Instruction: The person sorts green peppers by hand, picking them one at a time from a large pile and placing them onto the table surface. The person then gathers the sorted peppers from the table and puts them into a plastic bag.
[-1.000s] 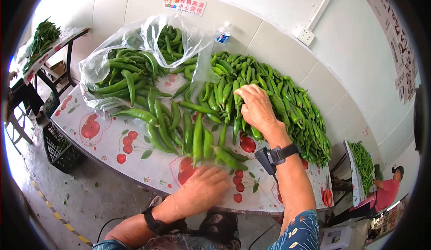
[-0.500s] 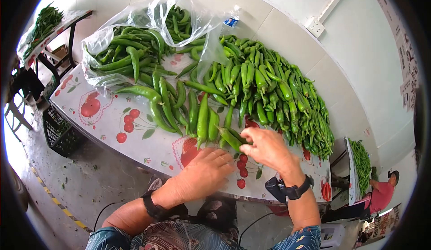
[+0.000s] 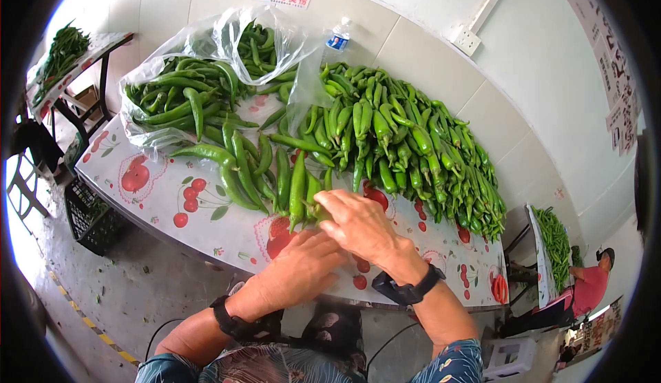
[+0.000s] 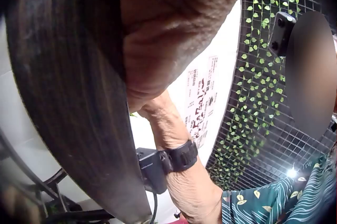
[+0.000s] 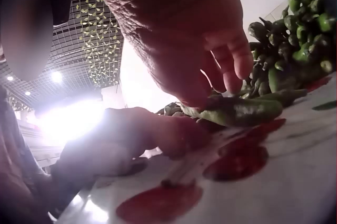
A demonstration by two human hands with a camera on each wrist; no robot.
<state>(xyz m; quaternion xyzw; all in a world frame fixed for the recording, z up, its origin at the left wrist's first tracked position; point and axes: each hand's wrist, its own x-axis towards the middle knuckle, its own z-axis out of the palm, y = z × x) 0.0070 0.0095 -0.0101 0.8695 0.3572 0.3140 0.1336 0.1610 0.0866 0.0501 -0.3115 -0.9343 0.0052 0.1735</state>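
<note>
My right hand (image 3: 361,228) reaches in from the right over loose green chili peppers (image 3: 297,190) near the table's front. In the right wrist view its thumb and index finger pinch the left end of a green chili pepper (image 5: 242,111) low over the cloth, the other fingers hanging above. Just below, my left hand (image 3: 303,262) rests loosely curled by the table edge, its fingertips partly covered by the right hand; no pepper shows in it. The left wrist view has the left hand (image 4: 179,29) large, beside the dark table edge (image 4: 68,103).
A big heap of green peppers (image 3: 427,149) fills the right of the fruit-patterned tablecloth (image 3: 158,197). At the left back lies a clear plastic bag (image 3: 303,90) of peppers, with a bottle (image 3: 337,39) behind. A black crate (image 3: 93,218) stands on the floor; a person (image 3: 589,286) is at far right.
My right hand has come from the big heap down and left to the loose peppers in front, close against the left hand. The left hand has stayed near the table edge.
</note>
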